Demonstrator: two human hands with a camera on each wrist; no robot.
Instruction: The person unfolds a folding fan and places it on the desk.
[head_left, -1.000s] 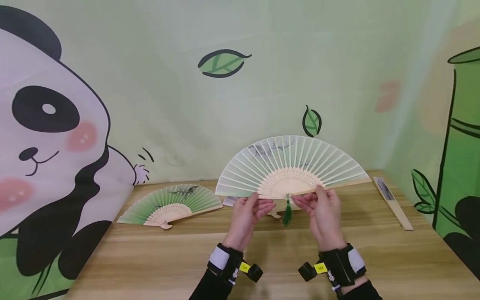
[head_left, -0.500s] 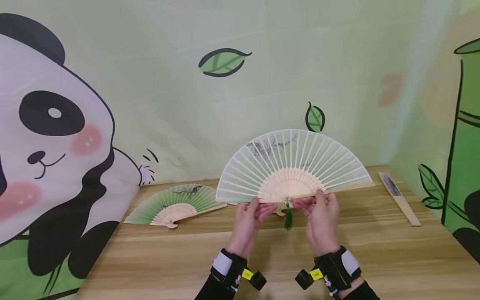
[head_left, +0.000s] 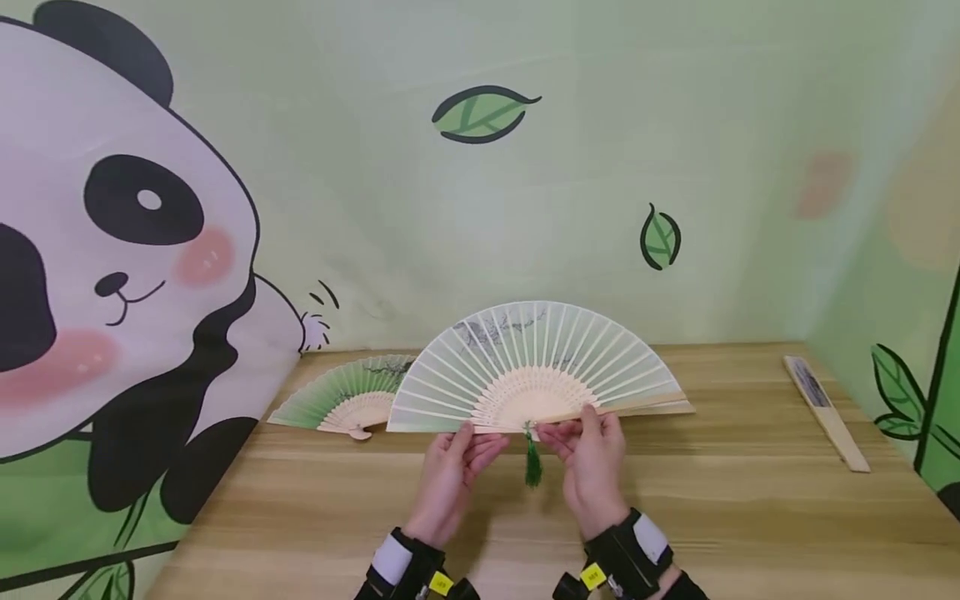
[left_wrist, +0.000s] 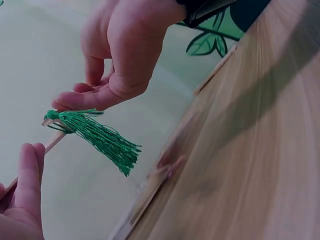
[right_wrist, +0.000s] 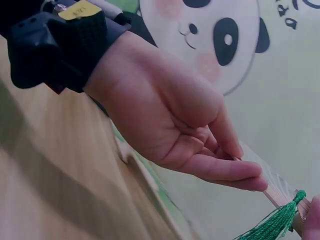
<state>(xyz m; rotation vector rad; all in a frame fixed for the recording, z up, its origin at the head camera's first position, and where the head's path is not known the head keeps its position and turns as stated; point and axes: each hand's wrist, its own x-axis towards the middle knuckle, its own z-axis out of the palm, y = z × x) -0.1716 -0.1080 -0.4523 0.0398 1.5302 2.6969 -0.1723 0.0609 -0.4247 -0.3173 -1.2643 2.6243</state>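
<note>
A pale, whitish-green folding fan (head_left: pixel 538 367) is spread wide, with a dark branch print and light bamboo ribs. My left hand (head_left: pixel 446 479) pinches its lower edge left of the pivot, thumb in front. Right of the pivot, my right hand (head_left: pixel 592 467) holds the other guard stick between thumb and fingers. Between both hands hangs a green tassel (head_left: pixel 533 465), also close up in the left wrist view, where the tassel (left_wrist: pixel 100 137) dangles beside fingertips. Whether the fan touches the table cannot be told.
A green folding fan (head_left: pixel 345 392) lies spread on the wooden table (head_left: pixel 480 533) at the left, partly covered by the pale fan. A folded fan (head_left: pixel 827 414) lies at the right. Behind stands a printed backdrop (head_left: pixel 600 108) with a panda and leaves.
The pale fan and both hands have come down and shifted left, so the fan overlaps more of the green one. Both hands keep their hold. The head view has turned slightly left.
</note>
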